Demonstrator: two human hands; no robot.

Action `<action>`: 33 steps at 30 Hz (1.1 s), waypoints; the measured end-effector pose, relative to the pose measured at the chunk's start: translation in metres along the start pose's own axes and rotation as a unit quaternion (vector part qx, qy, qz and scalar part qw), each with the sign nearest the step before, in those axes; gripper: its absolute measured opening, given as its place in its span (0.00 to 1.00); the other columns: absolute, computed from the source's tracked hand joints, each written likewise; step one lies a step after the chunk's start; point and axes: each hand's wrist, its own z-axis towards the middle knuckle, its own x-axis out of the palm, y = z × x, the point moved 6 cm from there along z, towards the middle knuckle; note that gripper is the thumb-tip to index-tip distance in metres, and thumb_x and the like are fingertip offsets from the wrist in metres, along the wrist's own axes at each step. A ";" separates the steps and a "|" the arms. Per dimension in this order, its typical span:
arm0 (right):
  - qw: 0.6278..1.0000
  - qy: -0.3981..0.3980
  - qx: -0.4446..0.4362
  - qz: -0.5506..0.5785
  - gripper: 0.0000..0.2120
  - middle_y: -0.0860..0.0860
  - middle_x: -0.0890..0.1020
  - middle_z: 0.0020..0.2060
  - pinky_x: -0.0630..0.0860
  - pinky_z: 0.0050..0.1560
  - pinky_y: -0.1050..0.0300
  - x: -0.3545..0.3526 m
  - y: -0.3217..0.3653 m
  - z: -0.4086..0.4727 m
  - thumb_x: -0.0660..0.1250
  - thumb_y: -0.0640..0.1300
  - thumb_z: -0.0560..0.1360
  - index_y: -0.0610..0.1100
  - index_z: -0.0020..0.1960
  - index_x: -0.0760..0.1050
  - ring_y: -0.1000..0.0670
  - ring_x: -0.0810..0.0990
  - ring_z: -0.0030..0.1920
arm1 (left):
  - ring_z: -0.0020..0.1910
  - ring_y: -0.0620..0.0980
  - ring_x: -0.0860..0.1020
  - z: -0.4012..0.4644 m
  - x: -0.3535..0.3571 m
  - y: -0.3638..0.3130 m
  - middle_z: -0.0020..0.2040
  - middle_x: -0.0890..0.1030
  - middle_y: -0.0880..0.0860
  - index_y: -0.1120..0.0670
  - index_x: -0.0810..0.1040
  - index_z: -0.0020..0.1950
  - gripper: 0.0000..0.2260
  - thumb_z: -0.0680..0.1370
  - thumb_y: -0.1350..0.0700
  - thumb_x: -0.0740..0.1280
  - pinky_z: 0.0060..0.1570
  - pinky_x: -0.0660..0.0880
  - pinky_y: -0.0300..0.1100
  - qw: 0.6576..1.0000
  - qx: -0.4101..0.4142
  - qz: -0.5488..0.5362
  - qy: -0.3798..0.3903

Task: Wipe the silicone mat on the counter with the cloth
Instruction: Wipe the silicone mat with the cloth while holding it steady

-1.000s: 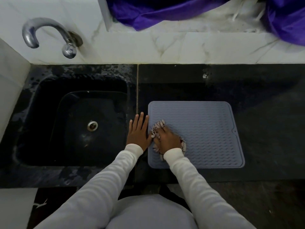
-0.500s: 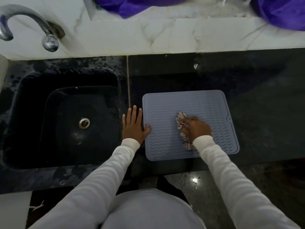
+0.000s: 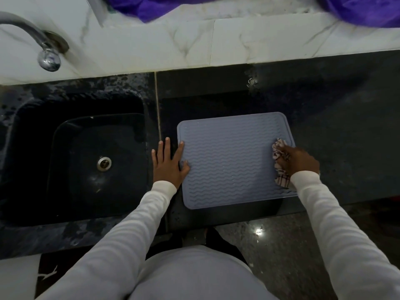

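Here, right hand (image 3: 299, 162) grip clamped on cloth (image 3: 279, 151) – partly hidden, mat (image 3: 229, 161) rt edge, left hand (image 3: 167, 164) flat.

right hand (image 3: 299, 162) and cloth (image 3: 279, 151) now at the mat's (image 3: 229, 161) right edge, previously near its left.

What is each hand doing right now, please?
Left hand: open, fingers straight, flat on the counter at the mat edge.
Right hand: grips the cloth on the mat.

Dim, bluish light; floor (image 3: 259, 231) glare; edges bowed (wide-angle).
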 end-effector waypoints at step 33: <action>0.967 0.004 -0.204 0.155 0.18 0.49 0.76 0.64 0.74 0.54 0.53 0.003 0.196 -0.071 0.66 0.52 0.75 0.54 0.65 0.75 0.43 0.79 0.57 | 0.79 0.56 0.43 0.000 -0.006 0.002 0.81 0.46 0.52 0.47 0.45 0.81 0.30 0.80 0.41 0.45 0.76 0.39 0.55 1.000 0.018 0.006 0.012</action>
